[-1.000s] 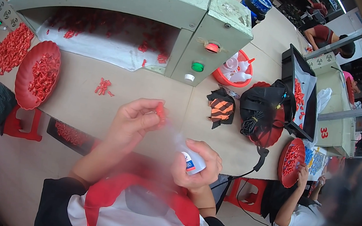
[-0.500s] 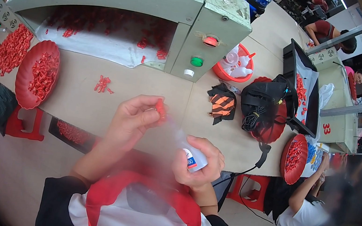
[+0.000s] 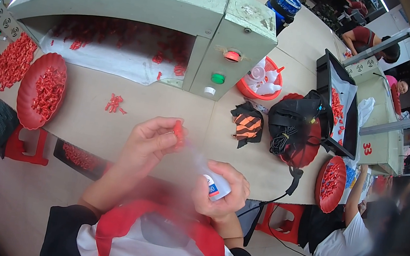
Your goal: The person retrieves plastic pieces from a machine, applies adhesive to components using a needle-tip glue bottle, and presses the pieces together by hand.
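My left hand (image 3: 148,141) pinches a small red plastic piece (image 3: 178,132) between thumb and fingertips. Wrapped round a whitish squeeze bottle with a blue-and-white label (image 3: 216,186) is my right hand (image 3: 231,192). The bottle's narrow tip slants up and left to the red piece; a blur hides whether the two touch. On the table beyond my left hand lies a little group of red pieces (image 3: 115,104). A red scalloped tray (image 3: 25,94) heaped with such pieces stands further left.
A pale green machine (image 3: 128,0) with a wide opening holds red pieces on a white sheet. To the right are a red basket (image 3: 246,90) of whitish bottles, a striped cloth (image 3: 247,125), a black bag (image 3: 290,114) and a black tray (image 3: 327,67). Co-workers sit at both sides.
The whole view has shifted slightly, so the machine and table sit a little lower. Both hands keep their grips, with the bottle tip still at the red piece.
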`<state>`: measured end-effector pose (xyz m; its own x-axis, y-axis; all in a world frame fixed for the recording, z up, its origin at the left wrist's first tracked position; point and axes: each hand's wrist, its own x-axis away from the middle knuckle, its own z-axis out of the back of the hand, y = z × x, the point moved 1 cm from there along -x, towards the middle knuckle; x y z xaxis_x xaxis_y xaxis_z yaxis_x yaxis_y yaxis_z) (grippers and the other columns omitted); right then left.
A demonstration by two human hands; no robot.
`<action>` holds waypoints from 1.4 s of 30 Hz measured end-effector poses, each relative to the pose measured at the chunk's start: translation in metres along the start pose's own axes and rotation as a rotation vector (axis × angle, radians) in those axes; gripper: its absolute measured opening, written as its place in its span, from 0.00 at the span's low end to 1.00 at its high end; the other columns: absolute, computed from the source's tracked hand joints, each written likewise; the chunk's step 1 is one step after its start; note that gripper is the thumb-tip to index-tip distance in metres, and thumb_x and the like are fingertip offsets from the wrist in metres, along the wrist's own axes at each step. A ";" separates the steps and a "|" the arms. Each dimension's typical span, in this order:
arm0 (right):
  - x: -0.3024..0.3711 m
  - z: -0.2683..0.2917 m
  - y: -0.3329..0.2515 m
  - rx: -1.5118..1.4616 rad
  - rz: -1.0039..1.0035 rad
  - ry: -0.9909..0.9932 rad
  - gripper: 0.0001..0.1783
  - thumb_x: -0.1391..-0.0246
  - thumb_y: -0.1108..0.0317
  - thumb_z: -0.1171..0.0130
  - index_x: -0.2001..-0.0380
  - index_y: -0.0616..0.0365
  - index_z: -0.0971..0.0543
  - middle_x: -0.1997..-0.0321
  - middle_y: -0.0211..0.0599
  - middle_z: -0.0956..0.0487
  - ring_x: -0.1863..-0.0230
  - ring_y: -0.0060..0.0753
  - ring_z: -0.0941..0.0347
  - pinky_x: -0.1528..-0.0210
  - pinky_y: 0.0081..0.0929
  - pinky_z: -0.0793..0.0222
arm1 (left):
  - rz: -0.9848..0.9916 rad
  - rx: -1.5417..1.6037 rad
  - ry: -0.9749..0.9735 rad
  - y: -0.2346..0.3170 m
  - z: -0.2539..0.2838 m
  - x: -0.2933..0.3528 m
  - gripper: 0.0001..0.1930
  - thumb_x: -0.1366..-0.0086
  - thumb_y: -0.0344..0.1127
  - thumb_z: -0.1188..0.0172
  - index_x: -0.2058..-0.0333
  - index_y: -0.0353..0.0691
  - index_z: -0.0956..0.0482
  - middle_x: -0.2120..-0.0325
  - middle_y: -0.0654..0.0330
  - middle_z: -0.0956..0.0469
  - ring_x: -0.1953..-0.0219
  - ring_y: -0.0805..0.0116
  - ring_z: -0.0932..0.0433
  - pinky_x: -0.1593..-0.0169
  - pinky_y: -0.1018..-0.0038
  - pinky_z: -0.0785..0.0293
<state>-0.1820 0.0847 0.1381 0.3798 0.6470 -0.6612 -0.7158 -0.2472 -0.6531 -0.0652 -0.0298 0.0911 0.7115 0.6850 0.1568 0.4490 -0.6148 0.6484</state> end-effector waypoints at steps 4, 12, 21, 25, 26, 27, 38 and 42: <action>0.000 0.000 -0.002 -0.019 -0.002 -0.005 0.14 0.70 0.77 0.44 0.72 0.65 0.28 0.79 0.39 0.24 0.82 0.30 0.26 0.77 0.20 0.31 | 0.022 0.033 0.010 0.000 0.000 0.001 0.14 0.43 0.24 0.47 0.56 0.32 0.30 0.64 0.51 0.26 0.63 0.62 0.23 0.60 0.76 0.23; -0.002 -0.002 -0.002 -0.054 -0.008 -0.004 0.15 0.69 0.76 0.42 0.71 0.63 0.27 0.80 0.39 0.24 0.83 0.31 0.27 0.79 0.21 0.32 | 0.039 0.048 0.008 0.001 0.004 0.000 0.14 0.43 0.24 0.47 0.56 0.33 0.30 0.64 0.51 0.26 0.62 0.62 0.23 0.60 0.76 0.23; -0.002 -0.004 -0.003 -0.094 -0.015 -0.005 0.16 0.69 0.77 0.40 0.69 0.62 0.27 0.79 0.40 0.25 0.83 0.33 0.28 0.80 0.22 0.33 | 0.038 0.047 -0.002 0.001 0.005 0.001 0.15 0.43 0.25 0.47 0.55 0.33 0.31 0.63 0.52 0.26 0.61 0.61 0.23 0.60 0.75 0.23; -0.003 -0.003 -0.005 -0.076 -0.007 -0.010 0.16 0.69 0.77 0.41 0.69 0.62 0.27 0.79 0.40 0.25 0.84 0.33 0.28 0.80 0.22 0.33 | 0.045 0.039 0.003 0.000 0.005 0.002 0.15 0.43 0.25 0.47 0.55 0.32 0.31 0.63 0.52 0.26 0.61 0.61 0.23 0.61 0.75 0.23; -0.003 -0.003 -0.005 -0.077 -0.007 -0.011 0.16 0.69 0.77 0.41 0.69 0.62 0.27 0.79 0.40 0.25 0.84 0.33 0.28 0.80 0.22 0.33 | 0.043 0.037 0.008 0.000 0.005 0.002 0.15 0.43 0.25 0.47 0.55 0.32 0.31 0.63 0.52 0.26 0.61 0.62 0.23 0.61 0.75 0.23; -0.003 -0.003 -0.005 -0.078 -0.005 -0.010 0.16 0.69 0.77 0.41 0.69 0.62 0.27 0.79 0.40 0.25 0.84 0.33 0.29 0.80 0.23 0.33 | 0.043 0.037 0.008 0.001 0.005 0.002 0.15 0.43 0.25 0.47 0.55 0.32 0.31 0.63 0.52 0.26 0.61 0.62 0.23 0.61 0.75 0.23; -0.002 -0.002 -0.007 -0.085 -0.015 -0.015 0.15 0.69 0.76 0.41 0.71 0.63 0.27 0.80 0.41 0.25 0.84 0.33 0.29 0.80 0.23 0.33 | 0.051 0.030 -0.009 0.002 0.006 0.002 0.15 0.43 0.25 0.47 0.56 0.33 0.30 0.63 0.52 0.26 0.61 0.62 0.23 0.61 0.76 0.23; -0.002 -0.001 -0.007 -0.073 -0.013 -0.009 0.14 0.69 0.76 0.41 0.71 0.63 0.26 0.80 0.41 0.25 0.83 0.34 0.28 0.80 0.23 0.33 | 0.051 0.025 -0.010 0.001 0.007 0.003 0.15 0.43 0.25 0.47 0.56 0.33 0.30 0.63 0.52 0.26 0.61 0.62 0.23 0.61 0.76 0.23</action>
<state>-0.1769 0.0842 0.1433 0.3831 0.6566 -0.6497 -0.6661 -0.2909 -0.6867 -0.0593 -0.0312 0.0869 0.7392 0.6486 0.1815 0.4255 -0.6587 0.6205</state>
